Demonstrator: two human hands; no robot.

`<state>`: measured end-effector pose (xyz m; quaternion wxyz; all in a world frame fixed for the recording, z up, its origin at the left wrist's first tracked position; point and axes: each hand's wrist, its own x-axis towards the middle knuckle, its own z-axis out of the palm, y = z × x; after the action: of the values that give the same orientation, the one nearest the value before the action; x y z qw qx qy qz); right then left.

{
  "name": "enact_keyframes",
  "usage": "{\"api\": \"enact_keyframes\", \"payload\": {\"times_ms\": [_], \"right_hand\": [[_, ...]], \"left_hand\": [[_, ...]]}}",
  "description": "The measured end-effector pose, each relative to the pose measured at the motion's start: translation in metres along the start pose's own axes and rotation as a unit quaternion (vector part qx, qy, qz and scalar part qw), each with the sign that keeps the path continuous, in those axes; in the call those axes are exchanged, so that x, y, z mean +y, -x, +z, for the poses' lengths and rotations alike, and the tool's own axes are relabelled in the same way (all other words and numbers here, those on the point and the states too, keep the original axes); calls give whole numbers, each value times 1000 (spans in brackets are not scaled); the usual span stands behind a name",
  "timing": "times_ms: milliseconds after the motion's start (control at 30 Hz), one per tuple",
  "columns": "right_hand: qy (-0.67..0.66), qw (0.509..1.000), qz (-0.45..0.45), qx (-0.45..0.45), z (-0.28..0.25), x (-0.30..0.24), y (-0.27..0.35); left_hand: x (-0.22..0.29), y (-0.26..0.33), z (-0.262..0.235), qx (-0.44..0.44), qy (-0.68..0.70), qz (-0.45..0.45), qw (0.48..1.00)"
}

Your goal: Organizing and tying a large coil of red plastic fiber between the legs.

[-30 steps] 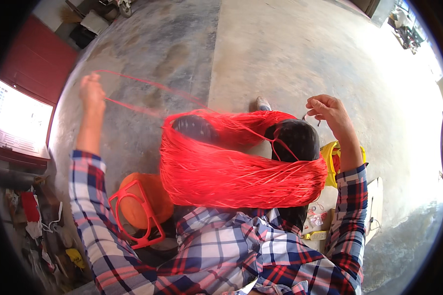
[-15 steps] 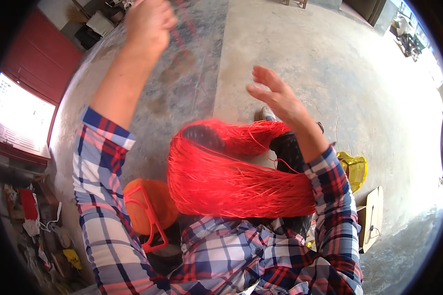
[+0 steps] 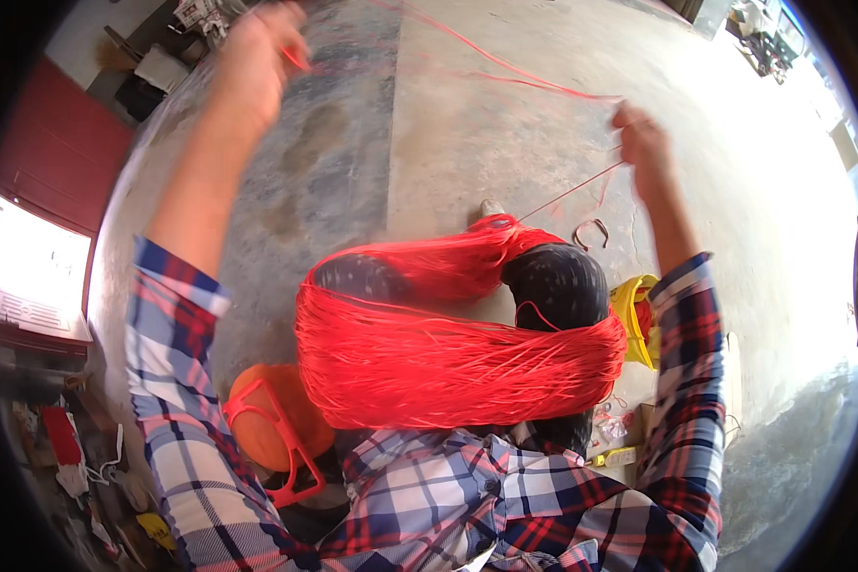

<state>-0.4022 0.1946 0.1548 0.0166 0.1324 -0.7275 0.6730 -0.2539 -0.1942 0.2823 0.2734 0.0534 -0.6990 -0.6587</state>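
A thick skein of red plastic string [image 3: 448, 367] is looped around both of my knees, which are in dark spotted trousers. My right hand [image 3: 646, 148] is raised beyond the right knee, its fingers pinched on red string. From it a thin strand [image 3: 572, 191] slants down to the skein, and blurred red strands [image 3: 515, 71] stretch up toward the far edge. High at the far left, my left hand [image 3: 262, 62] is closed, somewhat smeared by motion. A bit of red string [image 3: 296, 59] shows between its fingers; the rest of its grip is hidden.
Left of my lap is an orange round seat [image 3: 267, 443] with a red frame [image 3: 291, 448]. At right stand a yellow container [image 3: 636, 319] with red stuff inside and a small yellow item [image 3: 620, 458]. A dark loop [image 3: 591, 234] lies on the concrete floor [image 3: 505, 162].
My right hand has moved right and farther away, going from open to pinched on red string. My left hand has shifted slightly left. Strands now stretch from the right hand.
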Motion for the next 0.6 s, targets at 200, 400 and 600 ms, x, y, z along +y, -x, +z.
{"api": "enact_keyframes", "payload": {"times_ms": [200,400,600], "right_hand": [[93,953,-202,205,-165,-80,-64],[150,936,-132,291,-225,-75,-11],[31,999,-11,-30,-90,31,100]], "left_hand": [[-148,125,13,-388,-322,-90,859],[-181,197,26,-632,-502,-165,567],[-121,217,25,-670,-456,-153,566]]}}
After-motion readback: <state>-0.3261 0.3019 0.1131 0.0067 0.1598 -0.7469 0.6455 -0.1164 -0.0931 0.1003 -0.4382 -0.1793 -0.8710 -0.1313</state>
